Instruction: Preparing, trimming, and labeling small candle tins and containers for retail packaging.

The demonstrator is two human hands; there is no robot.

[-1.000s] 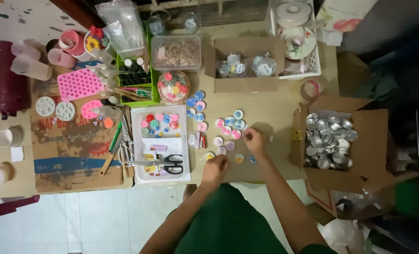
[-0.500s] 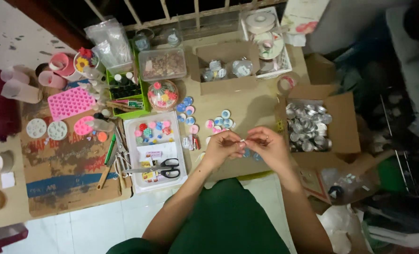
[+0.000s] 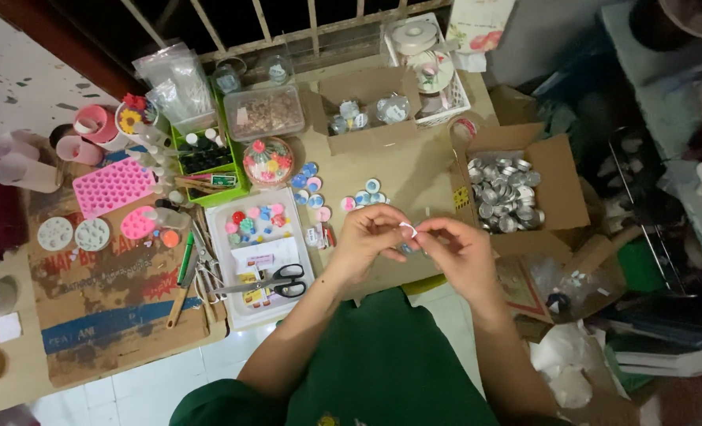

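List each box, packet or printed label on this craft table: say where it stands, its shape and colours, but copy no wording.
Open brown cardboard box, right of the hands: holds silver tins.
Brown cardboard box, top centre: open, small round containers inside.
Clear plastic tub, left of it: rectangular, brownish contents.
Flat printed cardboard sheet, left: brown, red and blue print.

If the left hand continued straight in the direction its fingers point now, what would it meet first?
The left hand points right, toward the right hand. It would first meet the small white piece pinched between both hands, then the right hand's fingertips. Depth is hard to judge from above.
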